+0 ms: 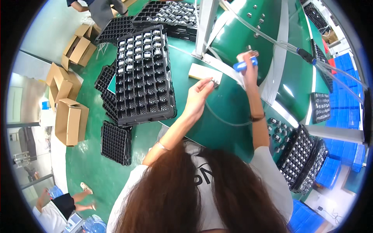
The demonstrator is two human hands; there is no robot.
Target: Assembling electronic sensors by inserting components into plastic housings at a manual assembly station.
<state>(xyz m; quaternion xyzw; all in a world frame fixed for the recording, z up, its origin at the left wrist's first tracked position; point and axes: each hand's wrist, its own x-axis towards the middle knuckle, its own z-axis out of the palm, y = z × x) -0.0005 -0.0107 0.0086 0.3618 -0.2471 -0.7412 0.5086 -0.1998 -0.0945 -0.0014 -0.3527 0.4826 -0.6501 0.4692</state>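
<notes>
Fingers (210, 82) of the left hand (197, 98) pinched a small metal part (216, 83) in the head view, at the near right end of a white block (202, 71) that lay on the green surface (229, 105). Whether the part touched the block could not be told. The right hand (249, 66), blurred, was raised to the right and closed around a blue object (245, 64); a metal piece (253, 53) showed just beyond its fingers, though its hold on that was unclear. A clear hose (229, 124) curved across the surface between the forearms. Left of the left hand stood a large black tray (169, 93), its far rows filled with metal cylinders (147, 47). More black trays (116, 143) were stacked beside and below it, and open cardboard boxes (71, 122) stood farther left. Loose parts (276, 136) lay to the right of the right forearm, near a filled tray (297, 155) and blue bins (328, 173). Another person (53, 215) appeared at the lower left.
</notes>
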